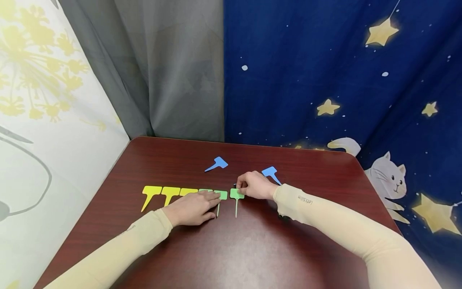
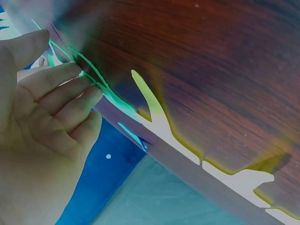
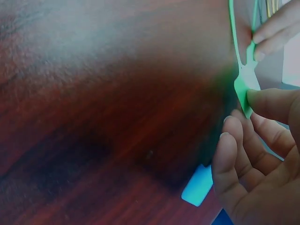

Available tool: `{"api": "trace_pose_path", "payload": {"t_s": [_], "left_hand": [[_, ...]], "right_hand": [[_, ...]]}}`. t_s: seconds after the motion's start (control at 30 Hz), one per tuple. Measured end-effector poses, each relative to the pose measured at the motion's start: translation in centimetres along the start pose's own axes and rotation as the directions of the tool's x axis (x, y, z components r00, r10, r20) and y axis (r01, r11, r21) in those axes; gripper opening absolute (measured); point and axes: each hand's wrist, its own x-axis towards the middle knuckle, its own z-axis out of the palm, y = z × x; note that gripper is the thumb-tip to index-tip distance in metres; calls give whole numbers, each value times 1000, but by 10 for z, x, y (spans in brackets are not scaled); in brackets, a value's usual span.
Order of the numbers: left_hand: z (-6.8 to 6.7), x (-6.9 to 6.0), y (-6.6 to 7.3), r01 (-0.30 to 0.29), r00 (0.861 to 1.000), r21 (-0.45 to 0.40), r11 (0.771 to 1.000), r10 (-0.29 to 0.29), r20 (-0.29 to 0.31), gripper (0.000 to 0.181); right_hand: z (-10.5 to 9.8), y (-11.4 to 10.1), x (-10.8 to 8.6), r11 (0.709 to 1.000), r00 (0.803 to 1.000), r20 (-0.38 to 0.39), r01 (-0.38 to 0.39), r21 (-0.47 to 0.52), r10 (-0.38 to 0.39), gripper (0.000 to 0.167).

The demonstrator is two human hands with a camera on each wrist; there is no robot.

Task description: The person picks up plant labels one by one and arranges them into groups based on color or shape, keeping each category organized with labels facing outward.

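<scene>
My right hand (image 1: 255, 185) pinches the head of a green T-shaped tag (image 1: 237, 194), its stem pointing toward me; in the right wrist view the thumb lies on the green tag (image 3: 242, 93). My left hand (image 1: 192, 208) lies with extended fingers over the row, fingertips on another green tag (image 1: 221, 195). A further green tag is partly under those fingers. To the left stand yellow tags (image 1: 152, 190) side by side, the third partly covered by the hand. In the left wrist view the left hand (image 2: 56, 98) is beside the green tags (image 2: 117, 102).
Two blue tags lie farther back, one (image 1: 220, 162) behind the row and one (image 1: 270, 171) behind my right wrist. The dark red table (image 1: 173, 156) ends at a grey curtain (image 1: 184, 72) and a blue starry curtain (image 1: 288, 80). A white patterned surface (image 1: 47, 168) is at left.
</scene>
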Motion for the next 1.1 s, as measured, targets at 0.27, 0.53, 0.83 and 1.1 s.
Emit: {"api": "trace_pose_path", "payload": {"t_s": [0.27,0.53,0.83,1.1], "left_hand": [[0,0,0,-9,1000,22,1000,10,-21,53],[0,0,-1,-6,1000,24,1000,6,-23,53],[2,-1,-2,-21,999,35,999,22,-43,52],[2,-1,-2,-31,998,39,999,33,-54,51]], "right_hand": [[11,-2,-2,999,999,-42,13,-50,-15,3],[19,0,-3,997,996,-78,39,-69,-45,7],[21,3,-2,995,994,-90,49,-83,-57,5],[23,3,-2,995,993,-104,46,-85,-55,6]]}}
